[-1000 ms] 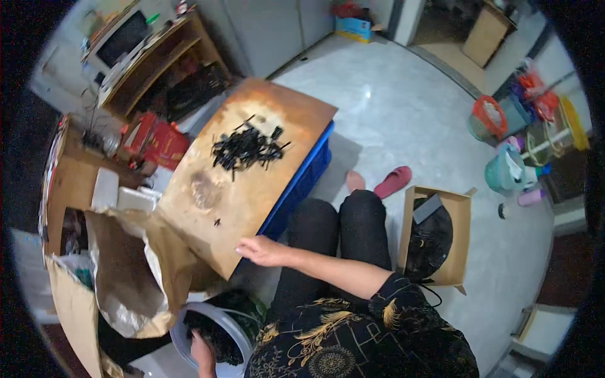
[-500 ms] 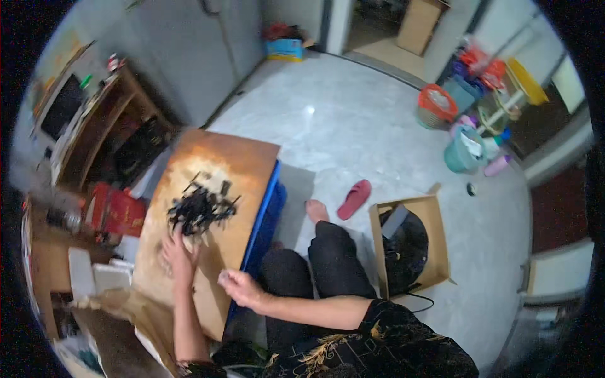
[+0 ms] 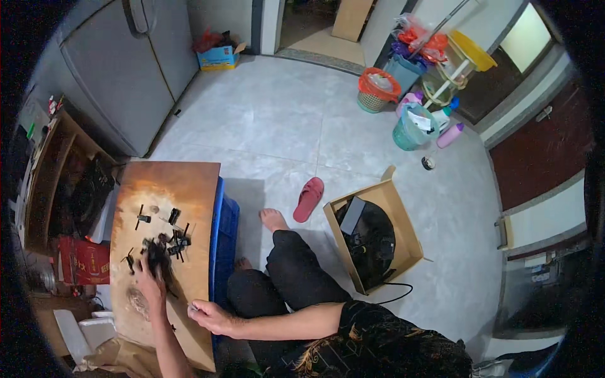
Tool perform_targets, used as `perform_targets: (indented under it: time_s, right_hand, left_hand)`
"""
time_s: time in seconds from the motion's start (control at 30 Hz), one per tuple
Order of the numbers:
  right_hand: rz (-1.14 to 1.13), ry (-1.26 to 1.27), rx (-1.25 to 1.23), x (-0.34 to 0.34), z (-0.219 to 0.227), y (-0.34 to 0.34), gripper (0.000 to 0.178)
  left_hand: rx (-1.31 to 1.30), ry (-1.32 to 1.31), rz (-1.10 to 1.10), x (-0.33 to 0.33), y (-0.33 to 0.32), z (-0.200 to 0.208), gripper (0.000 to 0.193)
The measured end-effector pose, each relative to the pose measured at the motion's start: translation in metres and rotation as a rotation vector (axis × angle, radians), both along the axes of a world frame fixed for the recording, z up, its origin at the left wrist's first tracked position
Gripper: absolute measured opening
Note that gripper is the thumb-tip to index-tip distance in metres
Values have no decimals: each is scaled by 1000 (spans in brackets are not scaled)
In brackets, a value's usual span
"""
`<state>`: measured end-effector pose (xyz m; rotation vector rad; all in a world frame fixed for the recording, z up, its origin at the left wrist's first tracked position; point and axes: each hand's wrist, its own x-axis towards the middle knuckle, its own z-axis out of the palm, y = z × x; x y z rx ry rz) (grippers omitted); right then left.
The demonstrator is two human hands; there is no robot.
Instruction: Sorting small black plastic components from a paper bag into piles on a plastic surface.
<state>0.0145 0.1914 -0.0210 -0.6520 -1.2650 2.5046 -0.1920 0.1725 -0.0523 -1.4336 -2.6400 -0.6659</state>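
Small black plastic parts (image 3: pixel 179 241) with thin prongs lie on a stained wooden board (image 3: pixel 195 173); several sit apart from a darker, blurred cluster (image 3: pixel 155 255). My left hand (image 3: pixel 150 283) reaches over the board with its fingers stretched out, their tips at the near side of that cluster. It does not visibly grip any part. My right hand (image 3: pixel 214 316) is closed by the board's right edge, thumb and fingers pinched together. A small pale bit shows at its fingertips, too small to name.
Blue crate (image 3: pixel 225 220) under the board. An open cardboard box (image 3: pixel 411 257) with a round black item stands right of my legs, near a red slipper (image 3: pixel 309 200). Baskets and bottles are at the back right, a grey fridge (image 3: pixel 123 69) at the back left.
The dense heap of black parts has been spread out, with several pieces now lying separately on the board. My left hand remains at the parts, my right still closed. The whole view has shifted.
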Motion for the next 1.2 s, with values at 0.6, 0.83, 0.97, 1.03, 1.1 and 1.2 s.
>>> perform_targets:
  time_s: [0.6, 0.83, 0.97, 1.03, 1.1, 1.2]
  right_hand:
    - [140, -136, 178, 7, 10, 7, 22]
    - [119, -43, 248, 1, -9, -3, 22]
    - [115, -74, 350, 6, -18, 0, 23]
    - [36, -54, 470, 0, -33, -5, 23]
    - [64, -39, 436, 1, -26, -7, 22]
    - [122, -115, 363, 5, -16, -5, 20]
  left_hand:
    - [273, -248, 169, -6, -93, -47, 30]
    - [800, -684, -37, -42, -112, -76, 30]
    - [524, -325, 108, -28, -101, -47, 31]
    - [299, -187, 246, -7, -92, -8, 31]
    - [384, -65, 232, -1, -100, 3, 29]
    - [490, -149, 403, -9, -113, 2, 26]
